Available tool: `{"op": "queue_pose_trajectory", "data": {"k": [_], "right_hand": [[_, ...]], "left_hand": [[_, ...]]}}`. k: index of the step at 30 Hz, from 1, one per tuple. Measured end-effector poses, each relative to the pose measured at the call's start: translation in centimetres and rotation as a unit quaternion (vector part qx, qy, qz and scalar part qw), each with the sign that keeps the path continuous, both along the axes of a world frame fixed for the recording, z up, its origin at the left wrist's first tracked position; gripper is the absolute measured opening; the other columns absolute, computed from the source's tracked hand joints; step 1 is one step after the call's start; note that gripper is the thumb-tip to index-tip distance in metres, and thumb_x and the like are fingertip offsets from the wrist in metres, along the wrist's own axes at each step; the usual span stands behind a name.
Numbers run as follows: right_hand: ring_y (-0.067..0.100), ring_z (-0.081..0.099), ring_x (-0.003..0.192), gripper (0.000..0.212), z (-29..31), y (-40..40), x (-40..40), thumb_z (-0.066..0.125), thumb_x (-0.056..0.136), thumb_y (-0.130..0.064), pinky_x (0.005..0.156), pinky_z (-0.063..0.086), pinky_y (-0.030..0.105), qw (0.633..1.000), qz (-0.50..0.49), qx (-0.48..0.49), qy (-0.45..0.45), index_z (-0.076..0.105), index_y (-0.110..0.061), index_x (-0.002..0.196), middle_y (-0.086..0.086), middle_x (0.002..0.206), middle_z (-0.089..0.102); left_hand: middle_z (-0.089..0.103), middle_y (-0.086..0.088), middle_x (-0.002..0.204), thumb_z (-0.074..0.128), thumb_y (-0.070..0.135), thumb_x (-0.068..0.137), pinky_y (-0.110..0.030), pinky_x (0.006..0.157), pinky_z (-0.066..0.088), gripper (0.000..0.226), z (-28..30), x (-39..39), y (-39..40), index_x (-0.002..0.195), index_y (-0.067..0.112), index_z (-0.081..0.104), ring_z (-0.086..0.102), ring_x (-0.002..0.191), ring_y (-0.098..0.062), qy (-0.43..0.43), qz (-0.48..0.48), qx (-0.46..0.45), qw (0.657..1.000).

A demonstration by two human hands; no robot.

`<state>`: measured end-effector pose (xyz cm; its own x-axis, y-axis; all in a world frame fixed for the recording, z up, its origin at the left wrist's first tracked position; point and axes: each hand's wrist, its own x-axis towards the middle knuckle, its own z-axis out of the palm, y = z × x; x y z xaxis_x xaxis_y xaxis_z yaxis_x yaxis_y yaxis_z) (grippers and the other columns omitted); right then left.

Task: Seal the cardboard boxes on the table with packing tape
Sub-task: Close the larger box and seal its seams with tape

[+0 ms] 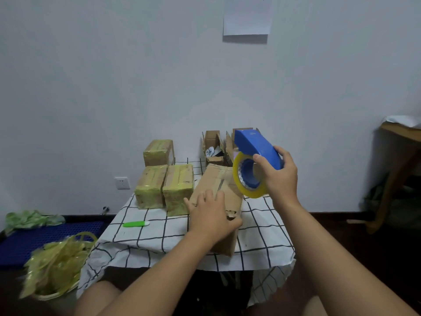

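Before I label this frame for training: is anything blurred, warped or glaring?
Head view: even, soft light; no strong glare; wide-angle stretch enlarges the forearms at the bottom edge; tape dispenser in the right hand looks slightly soft; left hand on the cardboard box is sharp enough.

1. The left arm reaches forward from low down, with the forearm bare.
2. The left hand lies palm down, with its fingers spread and pressing flat and its thumb hooked round a corner.
3. The right arm comes up from the lower right, and its wrist is bent.
4. The right hand is lifted higher than the left, and its fingers and thumb are curled tight in a grip.
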<state>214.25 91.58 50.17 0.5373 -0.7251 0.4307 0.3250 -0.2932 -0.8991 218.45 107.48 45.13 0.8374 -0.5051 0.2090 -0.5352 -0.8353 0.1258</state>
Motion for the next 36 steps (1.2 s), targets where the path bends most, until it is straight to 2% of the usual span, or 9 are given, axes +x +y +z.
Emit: {"op": "queue_pose_trajectory", "data": {"k": [4,8,10,15,18,21,24,29,36], "right_hand": [[0.014,0.061,0.109,0.050,1.5,-1.6,-0.9,0.081,0.080,-0.036,0.087,0.057,0.030,0.999,-0.002,-0.012,-0.032,0.056,-0.031,0.123,-0.006,0.119,0.060],[0.013,0.061,0.108,0.051,2.4,-2.4,-1.5,0.079,0.083,-0.034,0.078,0.054,0.019,0.999,0.020,-0.032,-0.023,0.055,-0.030,0.127,-0.004,0.122,0.058],[0.011,0.061,0.104,0.048,2.6,-2.5,-1.6,0.078,0.084,-0.031,0.070,0.051,0.014,0.998,0.048,-0.049,-0.006,0.054,-0.032,0.126,-0.003,0.122,0.057],[0.017,0.063,0.102,0.045,2.8,-2.3,-0.7,0.080,0.083,-0.026,0.078,0.055,0.023,0.983,0.153,-0.094,0.038,0.060,-0.031,0.124,-0.001,0.118,0.061],[0.015,0.064,0.099,0.048,2.8,-1.9,0.9,0.082,0.080,-0.029,0.074,0.054,0.020,0.971,0.198,-0.119,0.059,0.061,-0.032,0.124,-0.001,0.118,0.061],[0.016,0.065,0.101,0.055,2.6,-1.9,2.8,0.077,0.075,-0.038,0.078,0.055,0.023,0.961,0.230,-0.129,0.086,0.061,-0.033,0.127,-0.002,0.119,0.061],[0.015,0.065,0.102,0.053,2.0,-2.1,4.4,0.074,0.075,-0.040,0.083,0.054,0.025,0.946,0.262,-0.151,0.120,0.061,-0.036,0.125,-0.005,0.117,0.061],[0.010,0.066,0.100,0.045,1.1,-2.7,6.0,0.070,0.077,-0.040,0.079,0.054,0.023,0.939,0.285,-0.152,0.122,0.062,-0.039,0.121,-0.005,0.117,0.063],[0.016,0.065,0.109,0.062,0.4,-3.5,6.6,0.068,0.070,-0.051,0.082,0.055,0.026,0.936,0.290,-0.166,0.112,0.062,-0.032,0.129,-0.001,0.132,0.060]], "left_hand": [[0.046,0.006,0.113,0.054,0.061,0.076,-0.063,0.112,0.020,0.048,1.0,2.1,3.7,0.107,0.026,0.041,0.045,0.109,-0.018,0.033,-0.124,0.016,0.992],[0.039,0.006,0.150,0.057,0.040,0.088,-0.043,0.118,0.023,0.064,2.5,4.0,6.5,0.145,0.025,0.034,0.019,0.146,-0.017,0.079,-0.179,0.049,0.979],[0.035,0.008,0.154,0.055,0.032,0.091,-0.036,0.114,0.028,0.065,2.7,4.5,6.8,0.151,0.025,0.029,0.015,0.148,-0.015,0.097,-0.180,0.045,0.978],[0.034,0.005,0.149,0.058,0.016,0.088,-0.027,0.090,0.038,0.036,2.2,6.2,6.9,0.122,0.021,0.051,0.039,0.131,-0.018,0.088,-0.186,-0.012,0.979],[0.045,0.009,0.113,0.057,0.013,0.088,-0.028,0.079,0.037,0.031,2.2,7.0,6.7,0.118,0.022,0.052,0.043,0.116,-0.016,0.089,-0.190,-0.030,0.977],[0.048,0.009,0.125,0.056,0.011,0.088,-0.028,0.088,0.037,0.032,1.0,8.1,6.7,0.118,0.022,0.054,0.041,0.124,-0.014,0.104,-0.205,-0.075,0.970],[0.042,0.009,0.147,0.051,0.020,0.086,-0.031,0.103,0.036,0.032,-0.6,9.3,7.2,0.115,0.029,0.058,0.038,0.134,-0.009,0.177,-0.202,-0.179,0.947],[0.065,0.000,0.119,0.038,0.036,0.079,-0.022,0.082,0.049,0.043,0.4,9.4,6.1,0.109,0.022,0.066,0.059,0.108,-0.015,0.325,-0.092,-0.445,0.829],[0.076,0.006,0.098,0.026,0.058,0.101,-0.034,0.085,0.042,0.058,3.4,11.9,4.0,0.098,0.023,0.073,0.067,0.094,-0.008,0.398,0.030,-0.442,0.803]]}}
